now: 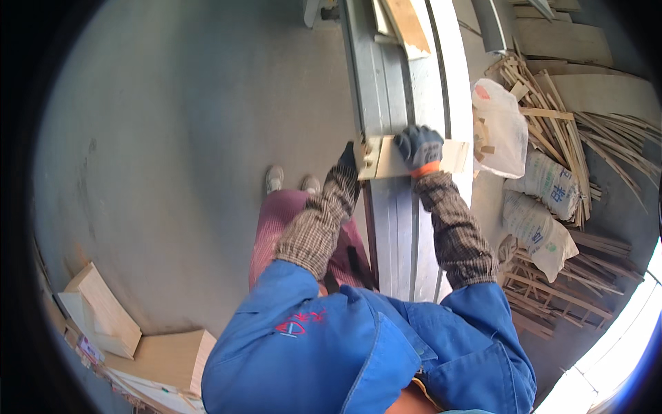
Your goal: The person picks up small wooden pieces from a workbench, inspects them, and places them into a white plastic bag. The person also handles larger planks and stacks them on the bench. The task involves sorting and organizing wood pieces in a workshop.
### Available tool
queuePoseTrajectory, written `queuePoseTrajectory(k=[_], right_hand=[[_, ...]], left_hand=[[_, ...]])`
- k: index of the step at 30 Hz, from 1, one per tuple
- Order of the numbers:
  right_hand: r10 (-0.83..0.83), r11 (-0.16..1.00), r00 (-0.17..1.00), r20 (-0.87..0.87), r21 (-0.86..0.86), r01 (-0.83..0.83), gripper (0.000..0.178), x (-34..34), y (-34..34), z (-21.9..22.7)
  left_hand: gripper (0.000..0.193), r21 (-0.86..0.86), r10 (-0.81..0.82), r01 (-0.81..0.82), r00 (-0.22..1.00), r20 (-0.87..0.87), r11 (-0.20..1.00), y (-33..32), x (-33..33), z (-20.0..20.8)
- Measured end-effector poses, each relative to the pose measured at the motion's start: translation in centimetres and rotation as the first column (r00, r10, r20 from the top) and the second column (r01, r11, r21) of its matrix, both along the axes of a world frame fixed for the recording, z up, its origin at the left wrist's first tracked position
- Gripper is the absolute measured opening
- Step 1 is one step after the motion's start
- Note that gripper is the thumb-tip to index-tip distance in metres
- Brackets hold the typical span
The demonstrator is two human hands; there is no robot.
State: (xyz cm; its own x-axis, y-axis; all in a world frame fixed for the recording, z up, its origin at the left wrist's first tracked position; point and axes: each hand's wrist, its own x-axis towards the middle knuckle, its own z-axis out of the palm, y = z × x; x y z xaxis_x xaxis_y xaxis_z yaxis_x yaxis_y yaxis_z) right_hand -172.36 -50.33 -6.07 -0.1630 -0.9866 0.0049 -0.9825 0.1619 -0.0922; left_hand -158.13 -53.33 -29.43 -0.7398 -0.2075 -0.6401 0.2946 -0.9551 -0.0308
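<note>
Nearest, a blue jacket [296, 376] with red lettering on the chest, too warped to read with confidence, then checked sleeve covers [303, 238]. Just ahead, a long grooved metal table [393, 234]. Lying crosswise on that table, a pale wooden board [388, 165], notched at the left end. At that end, the left hand [347, 157], dark-gloved, fingers mostly hidden; cannot tell how far open or whether gripping. Right of the board's middle, the right hand [419, 146], in a grey glove with an orange cuff, fingers curled over the far edge and closed on the wood. By the look of it, in the middle of placing or steadying the board; next move probably calls for level, even pressure. Off to the right, white sacks [552, 185] with blue print, too slanted to make out; beyond, a plastic bag [502, 124] and wood strips [552, 131]. Farthest along the table, more wood pieces [407, 27].
</note>
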Motion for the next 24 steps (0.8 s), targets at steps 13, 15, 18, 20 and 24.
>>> queuePoseTrajectory(k=[13,15,18,20,24], right_hand=[[-0.375,0.857,0.072,0.924,0.316,0.406,0.037,10.2,-9.0,4.1],[-0.133,0.923,-0.096,0.986,0.159,0.352,0.024,14.4,-10.5,4.8],[-0.101,0.957,0.029,0.994,0.089,0.275,0.027,18.4,-11.5,4.3],[-0.006,0.953,0.056,0.998,-0.011,0.302,0.028,21.6,-11.8,5.1],[0.095,0.98,0.31,0.946,-0.143,0.139,0.028,26.3,-11.5,8.5]], left_hand=[[0.043,-0.569,0.434,-0.302,0.894,0.108,0.765,-11.4,13.0,23.3],[0.041,-0.642,0.495,-0.311,0.86,0.123,0.7,-11.2,15.5,25.7],[0.038,-0.729,0.591,-0.316,0.793,0.149,0.607,-10.5,18.4,28.5],[0.036,-0.784,0.66,-0.305,0.732,0.171,0.541,-9.3,20.5,29.5],[0.032,-0.863,0.773,-0.259,0.599,0.21,0.435,-7.2,25.8,30.4]])
